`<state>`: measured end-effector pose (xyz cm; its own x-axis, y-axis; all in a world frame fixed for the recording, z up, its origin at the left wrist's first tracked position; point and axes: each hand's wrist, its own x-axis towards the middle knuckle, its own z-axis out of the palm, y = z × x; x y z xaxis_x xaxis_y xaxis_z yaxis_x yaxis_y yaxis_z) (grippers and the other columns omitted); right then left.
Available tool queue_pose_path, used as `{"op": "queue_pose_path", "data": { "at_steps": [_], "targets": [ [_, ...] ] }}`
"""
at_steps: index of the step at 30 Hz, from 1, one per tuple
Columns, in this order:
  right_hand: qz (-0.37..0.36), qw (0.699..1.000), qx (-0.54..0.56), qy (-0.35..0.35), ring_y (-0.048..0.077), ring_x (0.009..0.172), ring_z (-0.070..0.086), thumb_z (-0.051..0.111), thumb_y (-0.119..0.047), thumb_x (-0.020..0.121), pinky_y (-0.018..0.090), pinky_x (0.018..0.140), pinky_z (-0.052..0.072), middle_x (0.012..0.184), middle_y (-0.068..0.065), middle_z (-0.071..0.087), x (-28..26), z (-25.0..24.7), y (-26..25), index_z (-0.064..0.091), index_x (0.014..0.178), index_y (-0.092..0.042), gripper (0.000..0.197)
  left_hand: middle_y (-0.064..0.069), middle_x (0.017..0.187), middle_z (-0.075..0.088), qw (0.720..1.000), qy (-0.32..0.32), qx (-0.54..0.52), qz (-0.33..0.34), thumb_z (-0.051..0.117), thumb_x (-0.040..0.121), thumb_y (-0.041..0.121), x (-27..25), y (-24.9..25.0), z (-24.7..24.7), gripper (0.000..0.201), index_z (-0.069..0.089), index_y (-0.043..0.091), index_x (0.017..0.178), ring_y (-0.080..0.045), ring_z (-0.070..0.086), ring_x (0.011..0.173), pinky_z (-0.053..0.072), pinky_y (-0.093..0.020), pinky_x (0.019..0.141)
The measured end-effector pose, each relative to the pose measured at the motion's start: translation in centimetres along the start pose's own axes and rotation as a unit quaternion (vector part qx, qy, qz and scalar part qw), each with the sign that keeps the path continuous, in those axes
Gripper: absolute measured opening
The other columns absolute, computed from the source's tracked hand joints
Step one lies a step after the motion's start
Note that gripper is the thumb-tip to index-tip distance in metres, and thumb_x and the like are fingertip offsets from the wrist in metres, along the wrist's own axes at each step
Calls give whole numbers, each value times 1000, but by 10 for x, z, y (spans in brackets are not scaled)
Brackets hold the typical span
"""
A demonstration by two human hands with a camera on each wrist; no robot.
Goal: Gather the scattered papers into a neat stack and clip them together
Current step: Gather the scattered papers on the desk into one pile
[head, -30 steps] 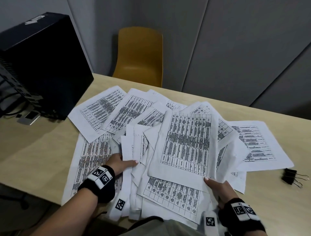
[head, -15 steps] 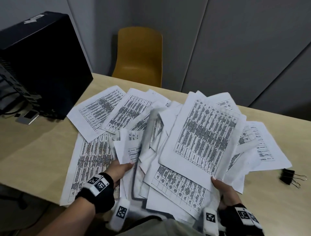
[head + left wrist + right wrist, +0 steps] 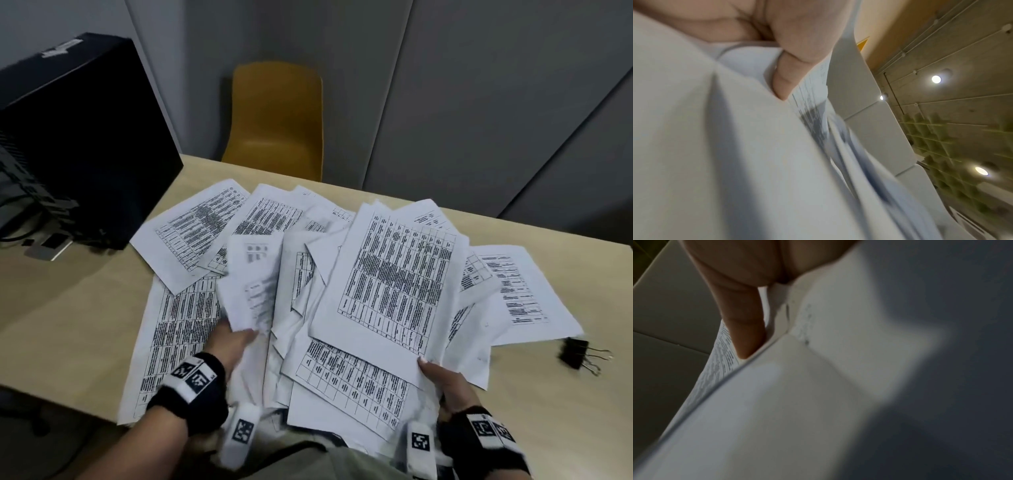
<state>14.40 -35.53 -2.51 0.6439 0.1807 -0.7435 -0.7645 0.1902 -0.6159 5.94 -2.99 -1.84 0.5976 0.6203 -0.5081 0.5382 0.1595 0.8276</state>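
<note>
Several white printed sheets form a loose, fanned bundle of papers (image 3: pixel 394 274) raised off the wooden table (image 3: pixel 68 308). My left hand (image 3: pixel 236 342) grips the bundle's left part from below, thumb (image 3: pixel 785 81) pressed on a sheet (image 3: pixel 735 162). My right hand (image 3: pixel 442 380) holds its lower right corner, thumb (image 3: pixel 744 331) on top of the paper (image 3: pixel 797 402). More sheets (image 3: pixel 198 233) lie flat on the table at the left and far right. A black binder clip (image 3: pixel 579 353) lies on the table to the right of the papers.
A black computer case (image 3: pixel 75 137) stands at the table's back left, with cables and a small device (image 3: pixel 51 243) beside it. A yellow chair (image 3: pixel 277 120) stands behind the table against grey wall panels. The table's near edge runs under my forearms.
Both hands have lifted and tilted the bundle; the top sheet swung right then back upright. The left-hand sheets have risen and blur with motion.
</note>
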Motion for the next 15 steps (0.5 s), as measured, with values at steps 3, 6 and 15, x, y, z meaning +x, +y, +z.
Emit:
{"op": "queue_pose_path", "data": {
  "at_steps": [3, 6, 15],
  "targets": [
    [16, 999, -27, 16, 32, 43, 63, 70, -14, 71, 38, 47, 56, 60, 21, 68, -1, 1, -1, 63, 92, 4, 29, -15, 105, 65, 994, 85, -62, 41, 65, 75, 1, 11, 7, -28, 36, 61, 2, 111, -32, 63, 99, 48, -45, 93],
    [25, 997, -56, 43, 31, 43, 62, 67, -15, 77, 37, 48, 54, 65, 22, 66, 2, -3, -1, 65, 95, 5, 26, -16, 115, 63, 970, 189, -147, 41, 65, 79, 6, 21, 21, -46, 35, 60, 5, 114, -30, 60, 105, 44, -50, 98],
    [15, 991, -112, 73, 33, 55, 61, 72, -15, 73, 41, 62, 51, 84, 30, 64, 4, 0, 1, 66, 99, 11, 37, -24, 107, 67, 937, 284, -202, 1, 61, 83, 37, 21, 59, -53, 53, 59, -5, 114, -40, 66, 93, 52, -51, 81]
  ]
}}
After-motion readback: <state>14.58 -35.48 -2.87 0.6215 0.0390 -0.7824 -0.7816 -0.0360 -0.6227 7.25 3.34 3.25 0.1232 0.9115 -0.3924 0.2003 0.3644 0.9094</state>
